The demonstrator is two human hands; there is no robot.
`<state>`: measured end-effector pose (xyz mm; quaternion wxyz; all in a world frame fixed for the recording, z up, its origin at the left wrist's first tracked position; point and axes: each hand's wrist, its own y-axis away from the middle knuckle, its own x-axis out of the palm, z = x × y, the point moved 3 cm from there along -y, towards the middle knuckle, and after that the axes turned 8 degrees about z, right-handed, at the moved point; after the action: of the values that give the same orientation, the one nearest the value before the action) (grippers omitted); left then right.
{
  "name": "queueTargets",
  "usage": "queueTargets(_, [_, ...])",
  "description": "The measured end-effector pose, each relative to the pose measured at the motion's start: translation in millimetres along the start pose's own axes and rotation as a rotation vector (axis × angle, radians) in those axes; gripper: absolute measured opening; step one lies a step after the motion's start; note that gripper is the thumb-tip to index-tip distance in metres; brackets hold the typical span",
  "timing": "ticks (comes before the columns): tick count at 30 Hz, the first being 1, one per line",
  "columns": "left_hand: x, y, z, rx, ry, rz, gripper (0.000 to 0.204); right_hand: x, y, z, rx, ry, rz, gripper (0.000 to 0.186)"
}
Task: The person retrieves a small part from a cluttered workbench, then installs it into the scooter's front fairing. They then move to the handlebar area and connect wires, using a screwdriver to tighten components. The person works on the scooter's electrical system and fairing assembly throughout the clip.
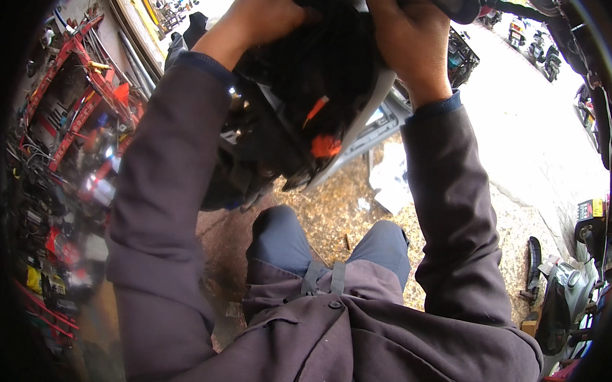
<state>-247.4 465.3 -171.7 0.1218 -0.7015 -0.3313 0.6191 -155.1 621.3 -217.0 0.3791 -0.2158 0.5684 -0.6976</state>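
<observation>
A black vehicle body (pixel 303 70), which looks like the front of a motor scooter, stands before me with pale grey trim on its right side. My left hand (pixel 268 18) is at its upper left, thumb against the dark part and fingers curled. Across from it, my right hand (pixel 415 43) reaches over the upper right with bent fingers, close to a black rounded piece like a handlebar end (pixel 457 4). The picture's top edge and the dark parts hide most fingertips and whatever they grip. Low on the body are an orange piece (pixel 326 146) and a thin orange strip (pixel 315 109).
On my left stands a red metal rack (pixel 70 105) crowded with cables and parts. Grey panels (pixel 372 136) and a white sheet (pixel 390 180) are beyond my knees. To the right lie a grey-black scooter part (pixel 565 304) and a black box (pixel 590 224). Parked scooters (pixel 543 51) stand outside.
</observation>
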Motion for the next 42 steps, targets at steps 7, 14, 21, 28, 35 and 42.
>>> queueTargets(7, [21, 12, -1, -0.049, -0.353, -0.263, 0.027, 7, 1, -4, 0.142, -0.125, 0.016, 0.014])
queueTargets(14, [21, 17, 2, 0.055, -0.468, -0.205, 0.035, -2, -1, 4, 0.099, -0.054, 0.009, 0.016])
queueTargets(21, [41, 12, -15, -0.002, -0.38, -0.411, 0.029, 5, -1, -3, 0.047, -0.123, -0.09, 0.016])
queueTargets(28, [36, 3, -11, 0.167, -0.425, -0.501, 0.015, 6, -3, 3, 0.103, -0.173, 0.012, 0.017])
queueTargets(35, [41, 2, -6, 0.126, -0.444, -0.532, 0.019, 3, -8, 9, 0.111, -0.184, 0.017, 0.015])
queueTargets(42, [41, 4, -8, -0.034, -0.372, -0.479, 0.03, -19, 8, -3, -0.059, -0.094, 0.189, 0.013])
